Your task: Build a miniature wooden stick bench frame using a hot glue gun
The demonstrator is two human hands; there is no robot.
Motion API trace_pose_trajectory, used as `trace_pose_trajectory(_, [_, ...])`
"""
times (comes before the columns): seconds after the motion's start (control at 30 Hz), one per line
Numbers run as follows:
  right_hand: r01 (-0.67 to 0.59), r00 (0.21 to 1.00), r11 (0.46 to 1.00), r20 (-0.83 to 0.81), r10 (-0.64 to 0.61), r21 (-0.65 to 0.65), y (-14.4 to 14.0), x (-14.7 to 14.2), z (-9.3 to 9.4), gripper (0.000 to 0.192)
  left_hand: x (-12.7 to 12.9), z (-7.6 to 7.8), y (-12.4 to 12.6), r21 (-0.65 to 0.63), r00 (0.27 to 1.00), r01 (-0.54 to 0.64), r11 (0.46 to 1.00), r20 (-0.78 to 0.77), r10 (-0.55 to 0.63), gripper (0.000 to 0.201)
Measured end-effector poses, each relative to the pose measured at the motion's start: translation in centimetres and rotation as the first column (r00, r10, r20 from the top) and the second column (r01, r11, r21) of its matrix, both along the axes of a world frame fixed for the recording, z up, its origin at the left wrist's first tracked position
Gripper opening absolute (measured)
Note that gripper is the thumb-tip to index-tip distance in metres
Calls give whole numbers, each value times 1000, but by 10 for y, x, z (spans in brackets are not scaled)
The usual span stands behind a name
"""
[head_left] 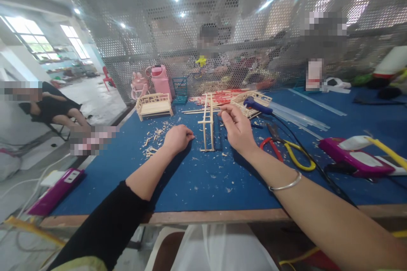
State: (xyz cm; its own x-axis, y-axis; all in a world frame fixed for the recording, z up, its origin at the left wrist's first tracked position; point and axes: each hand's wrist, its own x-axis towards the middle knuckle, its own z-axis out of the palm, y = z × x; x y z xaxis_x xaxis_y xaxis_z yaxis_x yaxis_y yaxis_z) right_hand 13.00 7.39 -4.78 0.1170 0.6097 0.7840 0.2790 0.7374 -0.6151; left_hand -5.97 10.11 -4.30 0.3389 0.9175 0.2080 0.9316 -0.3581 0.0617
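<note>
Left arm (140, 186) bare from wrist to elbow, black sleeve (104, 224) above, yellow-green hem at its edge. Right arm (318, 207) bare, thin silver bangle (285, 185) near wrist.

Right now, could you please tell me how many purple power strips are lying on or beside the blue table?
2: one purple power strip off the blue table's left edge, another at its right side. More may be hidden outside the view.

Both my forearms reach forward. My left hand (177, 137) is curled into a loose fist, knuckles up, its arm in a black sleeve. My right hand (238, 129) is raised, fingertips (222, 111) pinched together, a silver bangle on its bare wrist.
</note>
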Motion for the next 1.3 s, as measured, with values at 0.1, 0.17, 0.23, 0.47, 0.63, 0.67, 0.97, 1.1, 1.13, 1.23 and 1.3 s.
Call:
trace_pose_trajectory(0.1, [-3,1000,1000,1,3,-12,0,0,-1,21,6,-1,5,1,999,-9,1000,-45,9,21])
trace_pose_trajectory(0.17, [3,1000,1000,0,-3,-22,0,0,-1,21,8,-1,7,-1,997,-6,1000,-76,6,22])
trace_pose_trajectory(0.23, [3,1000,1000,-4,-3,-26,0,1,-1,21,10,1,6,-7,995,-10,1000,-104,9,23])
trace_pose_trajectory(0.47, [4,1000,999,14,-4,-37,2,5,-2,22,15,4,-1,-45,985,-50,998,-165,41,28])
trace_pose_trajectory(0.63, [-6,1000,998,23,8,-56,2,7,-1,20,16,-1,-4,-60,985,-69,996,-164,58,26])
trace_pose_trajectory(0.67, [-12,1000,998,20,13,-59,2,7,-1,20,14,-1,-5,-58,986,-69,996,-158,59,25])
trace_pose_trajectory(0.97, [-28,1000,996,0,28,-82,-1,5,0,19,-15,4,-5,9,982,-189,982,-24,190,33])
trace_pose_trajectory(1.1, [-28,1000,996,4,28,-84,-1,4,1,19,-9,1,-2,-15,999,-40,999,-38,39,28])
trace_pose_trajectory(1.13, [-27,1000,996,7,28,-88,-1,4,1,20,-7,1,-2,-20,999,-16,1000,-47,15,24])
trace_pose_trajectory(1.23, [-20,1000,994,18,22,-108,-1,4,1,20,-1,2,0,-24,996,2,1000,-84,-4,21])
trace_pose_trajectory(1.3, [-16,1000,993,21,19,-117,-1,4,1,20,1,5,2,-28,993,6,1000,-116,-9,20])
